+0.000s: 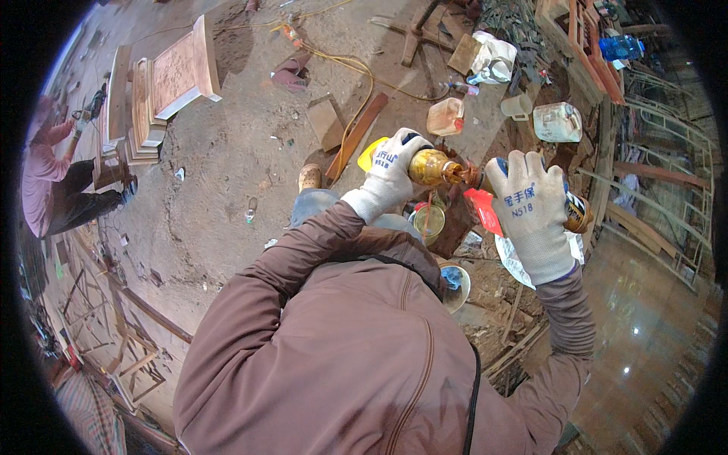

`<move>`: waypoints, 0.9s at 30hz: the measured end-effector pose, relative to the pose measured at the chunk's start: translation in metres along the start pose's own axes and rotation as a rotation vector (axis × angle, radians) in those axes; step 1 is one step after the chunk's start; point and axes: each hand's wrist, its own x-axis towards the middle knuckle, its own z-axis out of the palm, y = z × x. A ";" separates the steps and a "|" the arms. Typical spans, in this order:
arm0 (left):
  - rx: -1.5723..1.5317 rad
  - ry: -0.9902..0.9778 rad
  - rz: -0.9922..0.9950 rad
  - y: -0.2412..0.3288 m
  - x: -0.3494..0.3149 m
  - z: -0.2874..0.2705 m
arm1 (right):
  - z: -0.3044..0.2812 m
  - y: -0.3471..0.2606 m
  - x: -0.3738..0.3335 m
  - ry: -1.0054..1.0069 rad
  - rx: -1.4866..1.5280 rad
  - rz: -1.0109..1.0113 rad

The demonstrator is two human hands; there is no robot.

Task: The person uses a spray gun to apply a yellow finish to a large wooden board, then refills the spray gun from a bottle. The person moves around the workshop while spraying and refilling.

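Observation:
My left hand (387, 171), in a white knit glove, is closed round an amber bottle (432, 168) tipped sideways, its mouth toward the right. Something yellow (370, 155) shows past that glove; I cannot tell whether it belongs to the bottle. My gloved right hand (529, 201) grips a second bottle (578, 212), dark and yellow at its right end, with a brown neck facing the first bottle's mouth. The two necks nearly meet; whether they touch is unclear. Beside the right glove is a red flat piece (484, 211). Below the left bottle stands an open round can (429, 221) with yellowish contents.
Under my chest stands a white bucket (456, 288) holding something blue. Ahead are a jug with reddish liquid (446, 117), a white jug (557, 123), a plastic cup (517, 107), boards (356, 140) and a yellow cord (356, 61). Far left, another person (57, 182) works beside wooden furniture (178, 68).

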 end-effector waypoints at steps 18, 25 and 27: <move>-0.002 -0.023 -0.002 0.000 0.004 0.004 | -0.010 -0.001 0.008 -0.075 -0.099 -0.028; -0.007 -0.066 -0.043 -0.001 0.009 0.013 | -0.024 0.001 0.015 -0.159 -0.257 -0.078; -0.006 -0.070 -0.045 -0.002 0.010 0.015 | -0.025 0.003 0.017 -0.166 -0.278 -0.088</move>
